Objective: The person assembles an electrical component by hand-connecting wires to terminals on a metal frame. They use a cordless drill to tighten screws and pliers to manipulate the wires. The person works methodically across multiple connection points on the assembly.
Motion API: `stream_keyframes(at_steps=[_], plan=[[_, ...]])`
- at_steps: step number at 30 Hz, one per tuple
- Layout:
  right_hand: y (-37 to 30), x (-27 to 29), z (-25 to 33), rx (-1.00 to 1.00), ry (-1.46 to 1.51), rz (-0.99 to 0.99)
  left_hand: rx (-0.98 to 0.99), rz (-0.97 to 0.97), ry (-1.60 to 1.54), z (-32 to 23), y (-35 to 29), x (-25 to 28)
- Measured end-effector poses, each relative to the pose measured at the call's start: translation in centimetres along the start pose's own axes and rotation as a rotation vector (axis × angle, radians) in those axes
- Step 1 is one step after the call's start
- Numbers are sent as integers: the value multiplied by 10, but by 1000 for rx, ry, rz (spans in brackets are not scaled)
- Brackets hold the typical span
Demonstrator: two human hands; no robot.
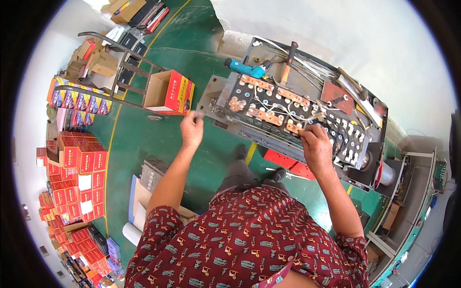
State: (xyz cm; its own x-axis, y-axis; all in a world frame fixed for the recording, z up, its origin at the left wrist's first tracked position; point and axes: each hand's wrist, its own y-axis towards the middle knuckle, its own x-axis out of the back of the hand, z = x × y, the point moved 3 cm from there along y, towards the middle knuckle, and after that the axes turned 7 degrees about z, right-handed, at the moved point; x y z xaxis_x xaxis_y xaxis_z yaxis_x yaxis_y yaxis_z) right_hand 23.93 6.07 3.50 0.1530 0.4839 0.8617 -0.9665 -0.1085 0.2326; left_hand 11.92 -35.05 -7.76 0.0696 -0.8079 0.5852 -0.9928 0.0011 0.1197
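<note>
Right hand [318, 146]: bunched at copper bar [293, 128], pinch unclear | left hand [192, 128]: curled, contents unclear | risk: wrench [338, 101], if knocked, could bridge bar and copper strip [294, 97], shorting

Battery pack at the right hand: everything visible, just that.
The battery pack is a dark block, longer than wide, lying slanted across the view on a metal bench. Copper-coloured bars with pale round fastenings span the left part of its top; pale posts crowd the right. Thin white wires loop between the bars. The right hand has its fingertips at a near-edge bar; whether they grip is unclear.
</note>
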Motion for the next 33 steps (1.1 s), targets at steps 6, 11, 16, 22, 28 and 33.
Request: stream_keyframes(at_steps=[6,11,16,22,28,33], plan=[[-1,1,10,-99,-80,-12,103,242,101,57,0,-46],[1,0,19,-152,-110,-2,120,275,129,71,26,-47],[2,-2,24,-198,-106,-9,-127,288,220,62,42,-48],[4,-3,26,-200,-117,-5,-164,402,365,53,59,-63],[3,-4,25,-217,-119,6,-189,352,302,63,56,-72],[3,-4,26,-217,-112,-1,-97,265,138,71,63,-68]])
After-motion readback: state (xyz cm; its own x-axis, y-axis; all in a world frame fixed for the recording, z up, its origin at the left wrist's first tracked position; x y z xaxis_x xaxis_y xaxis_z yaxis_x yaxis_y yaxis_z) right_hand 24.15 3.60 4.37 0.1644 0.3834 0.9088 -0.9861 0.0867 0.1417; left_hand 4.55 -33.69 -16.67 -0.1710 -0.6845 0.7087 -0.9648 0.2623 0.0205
